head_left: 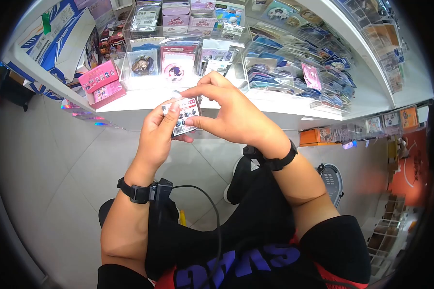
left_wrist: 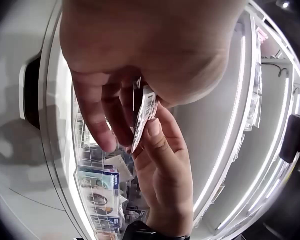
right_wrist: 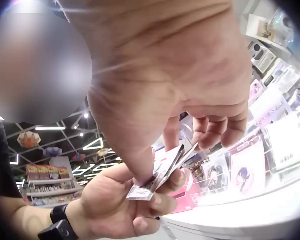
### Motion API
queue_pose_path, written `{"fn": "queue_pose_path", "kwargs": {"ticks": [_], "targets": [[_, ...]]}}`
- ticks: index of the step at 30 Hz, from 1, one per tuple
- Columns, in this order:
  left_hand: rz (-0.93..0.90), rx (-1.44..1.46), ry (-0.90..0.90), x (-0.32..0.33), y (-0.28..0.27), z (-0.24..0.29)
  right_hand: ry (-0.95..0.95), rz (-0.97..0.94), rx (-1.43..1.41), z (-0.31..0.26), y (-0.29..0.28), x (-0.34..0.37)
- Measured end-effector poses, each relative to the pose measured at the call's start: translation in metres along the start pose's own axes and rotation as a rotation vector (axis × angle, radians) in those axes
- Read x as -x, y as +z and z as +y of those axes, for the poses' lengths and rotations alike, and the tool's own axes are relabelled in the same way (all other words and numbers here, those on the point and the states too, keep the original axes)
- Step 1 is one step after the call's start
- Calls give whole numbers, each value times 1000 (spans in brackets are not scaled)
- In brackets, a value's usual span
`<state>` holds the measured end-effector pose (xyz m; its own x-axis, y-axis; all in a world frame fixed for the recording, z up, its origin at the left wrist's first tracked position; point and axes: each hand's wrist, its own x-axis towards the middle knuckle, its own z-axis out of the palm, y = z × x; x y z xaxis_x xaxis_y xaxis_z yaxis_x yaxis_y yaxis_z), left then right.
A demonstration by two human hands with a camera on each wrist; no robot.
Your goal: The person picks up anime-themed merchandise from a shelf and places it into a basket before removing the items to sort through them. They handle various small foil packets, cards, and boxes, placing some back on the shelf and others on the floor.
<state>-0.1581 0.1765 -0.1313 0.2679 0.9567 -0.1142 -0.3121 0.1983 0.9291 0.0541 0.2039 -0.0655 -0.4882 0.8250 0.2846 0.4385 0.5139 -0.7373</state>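
Between both hands is a small stack of flat printed packets (head_left: pixel 187 113); the top one is white with a barcode, red print and small round character pictures. My left hand (head_left: pixel 157 126) grips the stack from its left side, thumb lying across the printed face. From the right, my right hand (head_left: pixel 229 110) pinches it, its thumb on the lower right of the face and its index finger at the top edge. Seen from the right wrist, the packets (right_wrist: pixel 162 172) fan apart slightly at one end. In the left wrist view the stack (left_wrist: pixel 145 112) shows almost edge-on.
Just beyond the hands runs a white shelf edge (head_left: pixel 154 98). An open pink box (head_left: pixel 101 82) stands there on the left. Clear bins (head_left: pixel 294 72) of sleeved cards fill the right side, and packaged badges (head_left: pixel 142 63) stand behind. A cable (head_left: pixel 210 200) hangs from the left wrist camera.
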Motion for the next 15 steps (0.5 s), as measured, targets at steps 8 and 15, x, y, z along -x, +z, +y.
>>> {"fn": "queue_pose_path", "kwargs": {"ticks": [8,15], "targets": [[25,85,23,3,2,3,309,129,-502,18,-7,12],[43,-38,16,3,11,-4,406,129,-797,43,-7,14]]}}
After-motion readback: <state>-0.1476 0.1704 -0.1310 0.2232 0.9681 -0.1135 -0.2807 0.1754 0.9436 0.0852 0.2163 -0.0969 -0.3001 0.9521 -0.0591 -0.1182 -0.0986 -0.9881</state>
